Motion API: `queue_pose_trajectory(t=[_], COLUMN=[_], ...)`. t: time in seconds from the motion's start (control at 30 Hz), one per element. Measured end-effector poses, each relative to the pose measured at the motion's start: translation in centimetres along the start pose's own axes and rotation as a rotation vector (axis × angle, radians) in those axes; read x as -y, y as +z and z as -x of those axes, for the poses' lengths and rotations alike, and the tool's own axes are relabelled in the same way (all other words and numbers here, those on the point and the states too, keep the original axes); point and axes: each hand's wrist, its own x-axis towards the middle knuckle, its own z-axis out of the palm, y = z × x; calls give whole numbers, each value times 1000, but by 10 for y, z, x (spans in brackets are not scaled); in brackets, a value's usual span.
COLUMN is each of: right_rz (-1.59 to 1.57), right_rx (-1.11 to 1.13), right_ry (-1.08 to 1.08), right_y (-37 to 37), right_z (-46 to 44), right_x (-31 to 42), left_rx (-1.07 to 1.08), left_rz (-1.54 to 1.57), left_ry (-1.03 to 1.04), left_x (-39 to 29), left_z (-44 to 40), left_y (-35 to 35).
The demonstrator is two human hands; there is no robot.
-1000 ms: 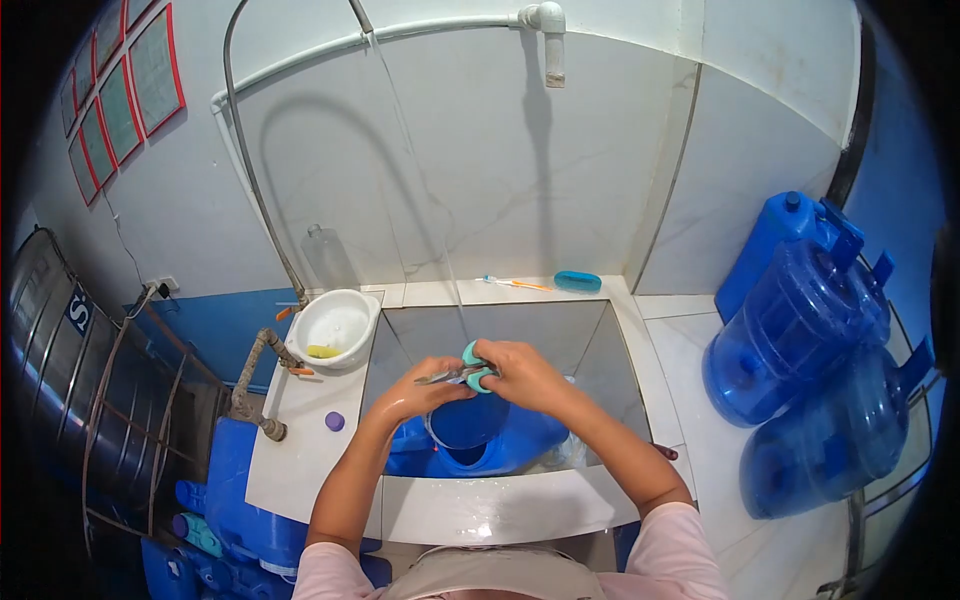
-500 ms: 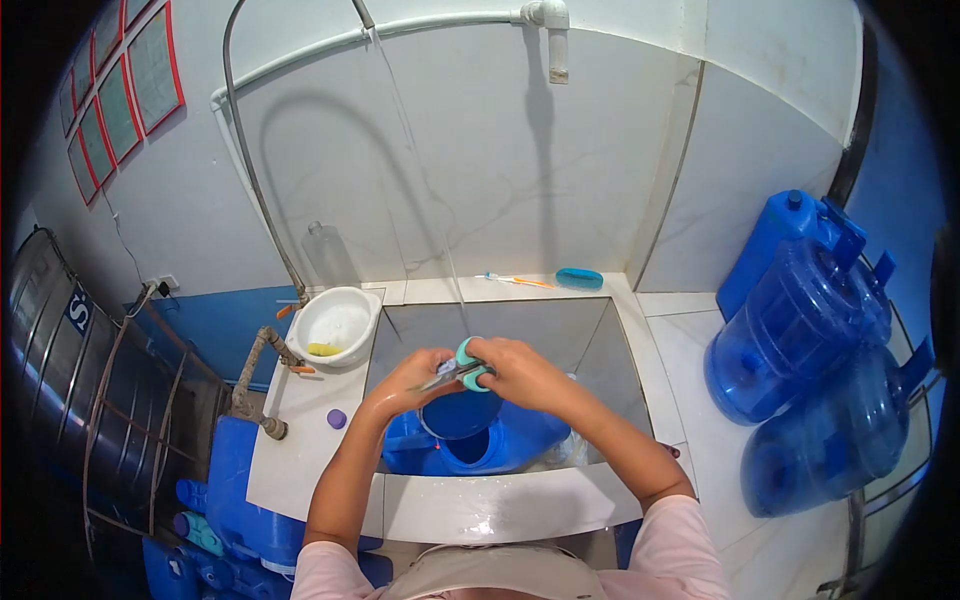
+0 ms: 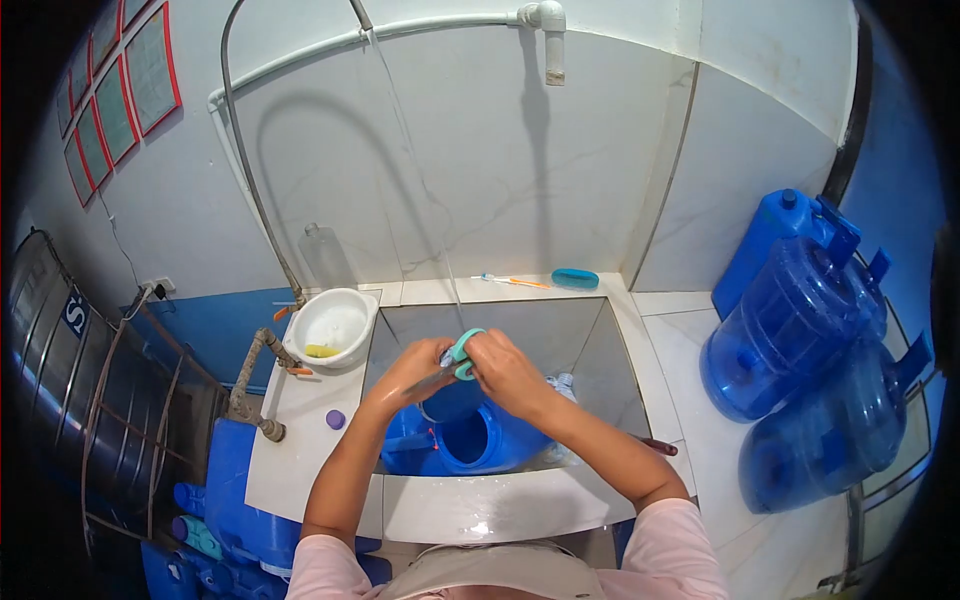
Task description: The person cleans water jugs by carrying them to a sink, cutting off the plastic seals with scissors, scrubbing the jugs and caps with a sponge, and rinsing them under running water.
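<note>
My right hand is closed around the teal handles of a pair of scissors above the basin. The blades point left, towards my left hand. My left hand has its fingers curled together beside the blades; what it pinches is mostly hidden. Just below both hands is a blue rounded piece, partly covered by them. Under it, a blue jug lies in the basin with its wide round mouth uncovered. A thin stream of water falls behind my hands.
The tiled basin has a wet front edge. On its left ledge are a white bowl with a yellow sponge and a purple cap. A toothbrush and blue brush lie behind. Large blue water bottles stand right.
The scissors have turned and risen slightly, their handles now closer together. My right hand has rotated with them. The blue rounded piece has tilted up, showing more of the jug's mouth.
</note>
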Motion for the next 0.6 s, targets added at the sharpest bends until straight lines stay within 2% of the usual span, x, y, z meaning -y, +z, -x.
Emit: queue_pose_trajectory(t=[0.03,0.07,0.13,0.2,0.27,0.33,0.37,0.4,0.47,0.6], right_rz=[-1,-16,-32,-230,-103,-65,44,151,70,232], right_rx=[1,-89,-182,-332,-423,-583,-623,-660,-582,-397], right_ry=[0,31,67,530,657,755,789,819,972,840], right_y=[2,3,7,10,11,19,29,34,30,25], right_z=[0,-2,-5,-4,0,19,38,59,87,87], right_x=[-3,-8,-25,-60,-92,-135,-168,-195,-212,-196], left_rx=[-16,-16,36,-3,-52,-196,-293,-302,-442,-391], left_rz=[-54,-54,64,45,31,516,612,608,866,885], left_ry=[95,97,-13,-1,11,16,26,29,54,-24], left_x=[-1,-4,-15,-13,-6,11,19,22,26,32], left_z=[0,2,10,12,15,18,19,21,25,23], left_y=[-1,-2,-2,-4,-3,4,5,5,1,1])
